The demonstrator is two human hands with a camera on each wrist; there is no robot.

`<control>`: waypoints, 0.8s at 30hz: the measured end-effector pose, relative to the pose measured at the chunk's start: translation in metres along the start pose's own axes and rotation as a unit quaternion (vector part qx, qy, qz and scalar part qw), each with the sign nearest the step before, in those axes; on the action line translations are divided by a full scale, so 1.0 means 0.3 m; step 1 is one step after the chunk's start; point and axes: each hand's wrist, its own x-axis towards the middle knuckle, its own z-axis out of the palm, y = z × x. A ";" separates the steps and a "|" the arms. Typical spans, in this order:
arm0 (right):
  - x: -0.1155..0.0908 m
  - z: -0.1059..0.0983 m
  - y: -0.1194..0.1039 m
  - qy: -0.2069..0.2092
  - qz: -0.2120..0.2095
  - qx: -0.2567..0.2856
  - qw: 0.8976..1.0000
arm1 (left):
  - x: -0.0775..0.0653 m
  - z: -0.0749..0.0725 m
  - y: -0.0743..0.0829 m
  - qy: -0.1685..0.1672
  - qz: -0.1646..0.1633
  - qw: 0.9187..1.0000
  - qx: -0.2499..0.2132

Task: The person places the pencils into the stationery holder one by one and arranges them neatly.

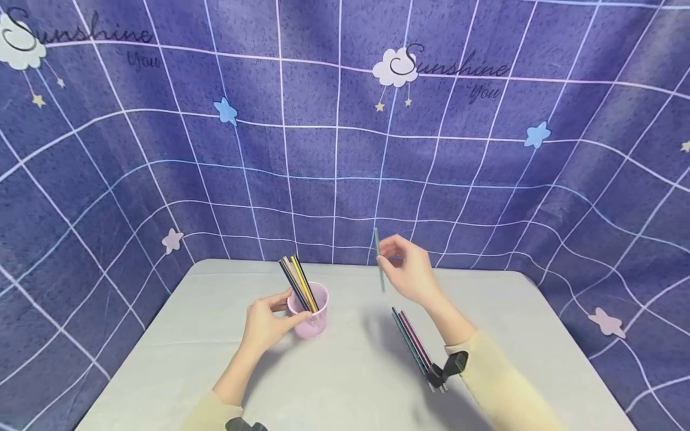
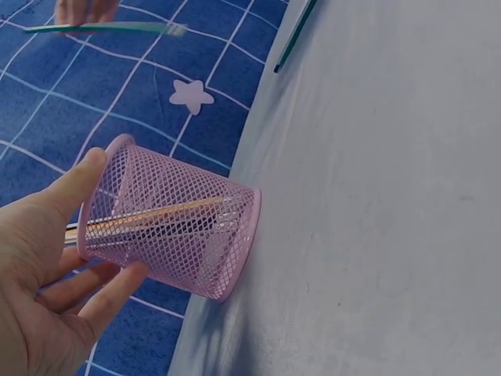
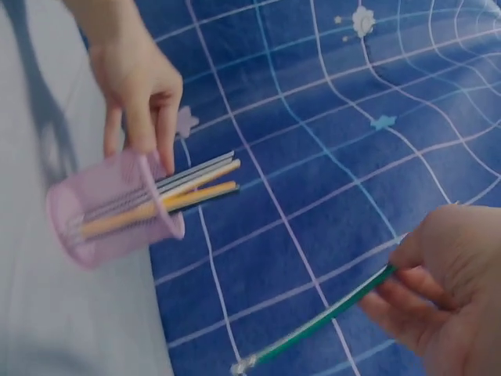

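Observation:
My left hand (image 1: 265, 323) holds a pink mesh pen cup (image 1: 312, 327) near its rim, thumb on one side and fingers on the other. Black, yellow and tan pencils (image 1: 295, 276) lean together inside, sticking out over the rim. To the right, my right hand (image 1: 411, 270) pinches a slim green pencil (image 3: 325, 319) between thumb and fingers, up in the air above the table. Its pale end points downward in the head view. In the left wrist view, the cup (image 2: 168, 211) shows the pencils' lower ends through its mesh.
Several loose pencils (image 1: 411, 340), teal and dark red among them, lie side by side on the white table (image 1: 345, 383) under my right forearm. A purple-blue grid-patterned cloth (image 1: 345, 149) hangs behind the table and along both sides.

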 end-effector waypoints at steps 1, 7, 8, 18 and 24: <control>0.014 0.012 -0.011 0.003 -0.005 0.014 1.000 | -0.001 -0.001 -0.001 0.002 -0.001 1.000 0.001; 0.080 0.086 -0.064 0.013 -0.012 0.085 0.996 | -0.001 -0.002 0.000 -0.001 -0.001 1.000 -0.003; 0.085 0.102 -0.070 0.010 -0.010 0.100 0.995 | -0.003 -0.001 -0.001 -0.003 -0.003 1.000 -0.003; 0.116 0.266 -0.104 -0.028 -0.023 0.130 0.991 | -0.004 -0.007 -0.001 0.001 0.010 1.000 0.002; 0.114 0.352 -0.067 -0.059 -0.006 0.116 0.991 | -0.003 -0.005 -0.001 0.000 0.009 1.000 0.001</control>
